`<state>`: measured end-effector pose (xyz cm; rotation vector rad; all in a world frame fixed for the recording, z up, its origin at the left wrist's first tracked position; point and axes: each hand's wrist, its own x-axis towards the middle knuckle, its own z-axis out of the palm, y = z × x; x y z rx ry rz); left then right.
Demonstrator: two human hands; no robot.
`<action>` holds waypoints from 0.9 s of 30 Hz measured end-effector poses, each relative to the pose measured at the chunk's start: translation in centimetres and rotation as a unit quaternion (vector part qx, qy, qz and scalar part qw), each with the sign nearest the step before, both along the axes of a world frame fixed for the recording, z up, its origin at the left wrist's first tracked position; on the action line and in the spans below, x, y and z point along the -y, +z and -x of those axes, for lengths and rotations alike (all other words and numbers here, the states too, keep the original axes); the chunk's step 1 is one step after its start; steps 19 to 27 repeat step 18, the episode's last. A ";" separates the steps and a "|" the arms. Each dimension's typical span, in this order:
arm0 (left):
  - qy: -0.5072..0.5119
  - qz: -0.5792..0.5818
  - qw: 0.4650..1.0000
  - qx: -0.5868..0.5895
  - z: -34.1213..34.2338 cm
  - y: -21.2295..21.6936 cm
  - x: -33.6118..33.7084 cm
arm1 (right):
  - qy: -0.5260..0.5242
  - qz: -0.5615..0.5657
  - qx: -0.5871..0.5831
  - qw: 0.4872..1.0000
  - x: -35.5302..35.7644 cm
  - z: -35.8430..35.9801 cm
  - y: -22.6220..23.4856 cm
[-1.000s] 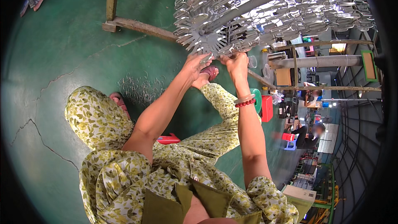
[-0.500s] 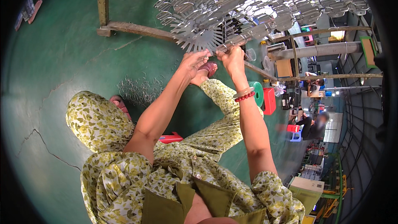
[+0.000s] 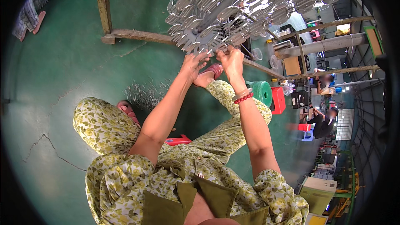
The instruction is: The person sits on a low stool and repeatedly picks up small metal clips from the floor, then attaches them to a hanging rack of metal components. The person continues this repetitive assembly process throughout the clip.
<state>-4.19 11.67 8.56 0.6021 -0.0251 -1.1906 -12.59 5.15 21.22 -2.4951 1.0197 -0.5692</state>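
A toothed grey metal disc [image 3: 200,39] forms the near end of a rack hung with many shiny oval metal pieces [image 3: 266,0]. At the disc's lower edge, my left hand [image 3: 193,64] reaches up with bent fingers, thumb and index close together at the teeth. Just to its right is my right hand [image 3: 232,62], its fingers pinched near the lowest pieces. What either hand's fingertips hold is too small and partly covered to make out. A red bead bracelet [image 3: 243,97] circles my right wrist.
Loose bent wire hooks [image 3: 146,93] lie in a heap on the green floor. A wooden frame [image 3: 141,36] stands around the rack. A green round stool [image 3: 262,93] and a red stool [image 3: 278,100] are at the right. Two people sit farther right, and someone's feet show at the upper left.
The metal pieces around the disc have shifted, so they cover more of its face than before. My left fingers are more bent; both hands stay at the disc's lower edge.
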 end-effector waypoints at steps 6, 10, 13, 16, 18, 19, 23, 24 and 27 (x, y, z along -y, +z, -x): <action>-0.005 0.039 0.999 -0.003 0.4 0.7 -0.4 | -0.028 -0.041 -0.014 0.999 -1.1 0.8 1.1; 0.054 0.081 0.988 -0.117 0.0 1.3 -0.4 | -0.007 -0.087 0.006 0.996 -0.5 3.8 -1.2; 0.065 0.169 0.977 -0.115 -0.5 0.0 0.7 | 0.043 -0.334 0.186 0.923 -6.5 2.7 -0.2; 0.025 0.155 0.980 -0.122 0.0 0.0 0.5 | 0.097 -0.237 0.250 0.934 -8.5 0.1 -2.0; 0.067 0.194 0.971 -0.124 -0.2 -0.8 2.0 | 0.079 -0.214 0.258 0.939 -8.8 -2.9 -2.5; 0.067 0.194 0.971 -0.124 -0.2 -0.8 2.0 | 0.079 -0.214 0.258 0.939 -8.8 -2.9 -2.5; 0.067 0.194 0.971 -0.124 -0.2 -0.8 2.0 | 0.079 -0.214 0.258 0.939 -8.8 -2.9 -2.5; 0.067 0.194 0.971 -0.124 -0.2 -0.8 2.0 | 0.079 -0.214 0.258 0.939 -8.8 -2.9 -2.5; 0.067 0.194 0.971 -0.124 -0.2 -0.8 2.0 | 0.079 -0.214 0.258 0.939 -8.8 -2.9 -2.5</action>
